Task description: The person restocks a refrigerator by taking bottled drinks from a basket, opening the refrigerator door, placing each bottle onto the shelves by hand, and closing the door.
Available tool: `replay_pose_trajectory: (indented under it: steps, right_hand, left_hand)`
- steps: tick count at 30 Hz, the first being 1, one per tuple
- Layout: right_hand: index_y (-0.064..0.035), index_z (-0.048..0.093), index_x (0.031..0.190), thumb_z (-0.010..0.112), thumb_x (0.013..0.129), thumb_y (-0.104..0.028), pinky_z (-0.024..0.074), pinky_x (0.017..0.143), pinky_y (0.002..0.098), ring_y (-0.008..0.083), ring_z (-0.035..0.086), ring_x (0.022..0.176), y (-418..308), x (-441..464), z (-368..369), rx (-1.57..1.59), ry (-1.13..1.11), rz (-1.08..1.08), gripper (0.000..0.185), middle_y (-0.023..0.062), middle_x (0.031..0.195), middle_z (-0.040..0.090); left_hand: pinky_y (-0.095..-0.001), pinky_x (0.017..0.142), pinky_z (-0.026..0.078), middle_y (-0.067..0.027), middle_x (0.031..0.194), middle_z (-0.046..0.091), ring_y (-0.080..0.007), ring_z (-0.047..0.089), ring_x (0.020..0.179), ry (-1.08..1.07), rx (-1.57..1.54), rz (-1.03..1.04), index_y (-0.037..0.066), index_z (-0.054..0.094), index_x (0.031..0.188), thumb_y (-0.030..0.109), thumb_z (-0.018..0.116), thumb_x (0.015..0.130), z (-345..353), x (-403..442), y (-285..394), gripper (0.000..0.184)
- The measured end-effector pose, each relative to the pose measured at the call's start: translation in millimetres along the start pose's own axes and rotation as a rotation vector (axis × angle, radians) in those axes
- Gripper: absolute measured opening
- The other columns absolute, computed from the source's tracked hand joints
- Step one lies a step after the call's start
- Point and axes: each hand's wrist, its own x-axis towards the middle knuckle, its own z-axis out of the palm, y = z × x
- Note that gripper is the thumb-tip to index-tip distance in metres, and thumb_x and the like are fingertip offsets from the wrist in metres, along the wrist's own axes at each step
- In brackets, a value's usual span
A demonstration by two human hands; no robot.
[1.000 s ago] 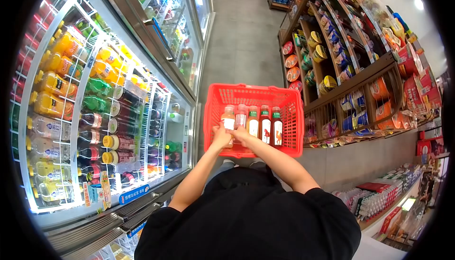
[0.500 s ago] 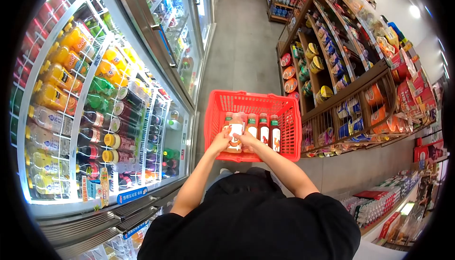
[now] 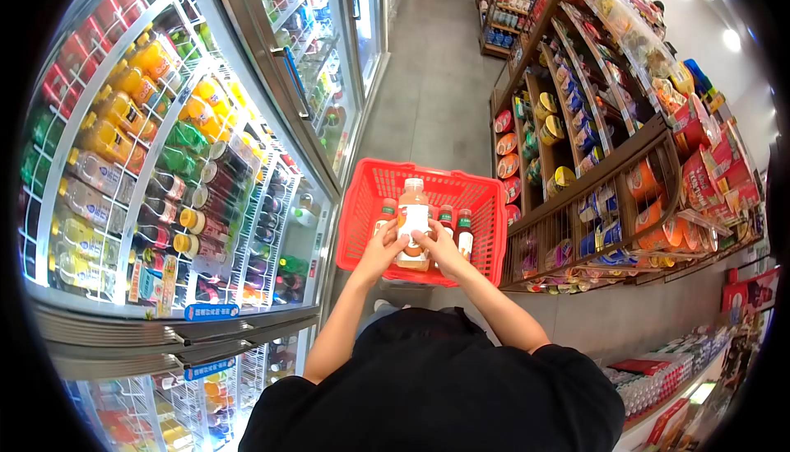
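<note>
A juice bottle (image 3: 413, 215) with a clear-white cap and a white label showing an orange fruit is held upright between both my hands. My left hand (image 3: 380, 249) is closed on its left side, and my right hand (image 3: 442, 252) grips its right side, with the thumbs on the label. The bottle is over the red shopping basket (image 3: 485, 193). Several green-capped bottles stand in the basket, among them one with a white label (image 3: 465, 238) at the right; the held bottle and my hands hide parts of them.
At my left, an open drinks cooler (image 3: 123, 197) holds rows of bottles and cans. A brown snack shelf (image 3: 592, 180) with instant noodle cups is on the right. The grey aisle floor (image 3: 428, 57) runs ahead between them. Stacked packs (image 3: 675, 370) lie at lower right.
The juice bottle has come up higher over the basket, held by both hands, and its cap now shows clearly. The basket appears shifted slightly left, and the view has turned a little.
</note>
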Motion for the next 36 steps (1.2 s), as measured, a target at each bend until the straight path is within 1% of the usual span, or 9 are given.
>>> replay_pose_trajectory:
  steps: [1,9,10,13,17,23,29,32,36]
  right_hand:
    - [0.0016,0.031,0.145,0.071,0.092,-0.028,0.0502,0.090,0.0325,0.0199,0.058,0.112,-5,-9,-2,-0.004,-0.033,-0.087,0.072,0.0167,0.124,0.057]
    - [-0.0019,0.015,0.156,0.071,0.091,-0.015,0.0404,0.107,0.0368,0.0240,0.047,0.130,-18,-66,-31,-0.098,-0.254,-0.141,0.087,0.0172,0.144,0.043]
    - [-0.0053,0.010,0.158,0.073,0.088,-0.014,0.0378,0.109,0.0365,0.0210,0.040,0.135,-25,-74,-29,-0.050,-0.343,-0.118,0.094,0.0144,0.147,0.037]
    - [-0.0044,0.007,0.158,0.073,0.088,-0.013,0.0363,0.110,0.0369,0.0218,0.039,0.136,-18,-77,-25,-0.038,-0.505,-0.124,0.097,0.0144,0.149,0.036]
    - [-0.0041,0.014,0.157,0.075,0.085,-0.009,0.0349,0.112,0.0379,0.0224,0.047,0.131,2,-73,-2,-0.113,-0.724,-0.098,0.095,0.0142,0.146,0.045]
    - [-0.0029,0.019,0.156,0.071,0.085,-0.003,0.0417,0.106,0.0358,0.0192,0.054,0.124,18,-101,60,-0.148,-0.970,0.036,0.088,0.0131,0.132,0.057]
    - [-0.0006,0.021,0.155,0.071,0.085,-0.004,0.0436,0.103,0.0352,0.0181,0.055,0.120,25,-119,132,-0.168,-1.123,0.084,0.086,0.0127,0.130,0.059]
    - [-0.0006,0.021,0.155,0.071,0.085,-0.003,0.0437,0.103,0.0351,0.0185,0.055,0.121,20,-126,166,-0.182,-1.203,0.066,0.086,0.0125,0.131,0.058]
    - [-0.0010,0.019,0.155,0.072,0.085,-0.002,0.0429,0.104,0.0352,0.0189,0.055,0.121,15,-133,200,-0.181,-1.253,0.047,0.088,0.0121,0.131,0.059]
  left_hand:
    - [-0.0342,0.102,0.046,-0.0206,0.136,0.053,-0.0228,0.055,0.123,0.008,-0.006,0.008,-0.005,0.026,0.149,0.018,0.064,0.096,7,-6,2,0.070]
    - [-0.0360,0.108,0.040,-0.0211,0.139,0.051,-0.0243,0.050,0.130,0.089,-0.092,0.206,-0.002,0.026,0.151,0.016,0.066,0.095,54,-62,-2,0.071]
    - [-0.0364,0.108,0.039,-0.0206,0.139,0.050,-0.0241,0.050,0.130,0.117,-0.106,0.234,-0.002,0.026,0.151,0.016,0.066,0.094,58,-70,-4,0.071]
    - [-0.0363,0.107,0.039,-0.0190,0.139,0.051,-0.0237,0.051,0.128,0.226,-0.169,0.266,0.000,0.026,0.151,0.017,0.066,0.095,66,-97,-14,0.071]
    - [-0.0360,0.105,0.041,-0.0175,0.135,0.053,-0.0224,0.053,0.124,0.430,-0.180,0.267,0.000,0.025,0.150,0.019,0.065,0.096,65,-147,-35,0.070]
    - [-0.0355,0.104,0.042,-0.0161,0.130,0.058,-0.0217,0.055,0.123,0.769,-0.254,0.314,0.000,0.023,0.153,0.017,0.064,0.096,64,-227,-73,0.071]
    - [-0.0320,0.097,0.045,-0.0110,0.128,0.059,-0.0161,0.057,0.113,0.965,-0.194,0.388,0.004,0.037,0.149,0.021,0.058,0.100,38,-289,-64,0.055]
    - [-0.0284,0.093,0.046,-0.0044,0.118,0.061,-0.0122,0.056,0.105,1.048,-0.159,0.435,0.004,0.049,0.140,0.028,0.049,0.105,18,-315,-51,0.043]
    - [-0.0283,0.089,0.047,-0.0046,0.117,0.060,-0.0116,0.058,0.102,1.255,-0.112,0.512,0.008,0.052,0.136,0.030,0.047,0.105,-20,-338,-42,0.039]
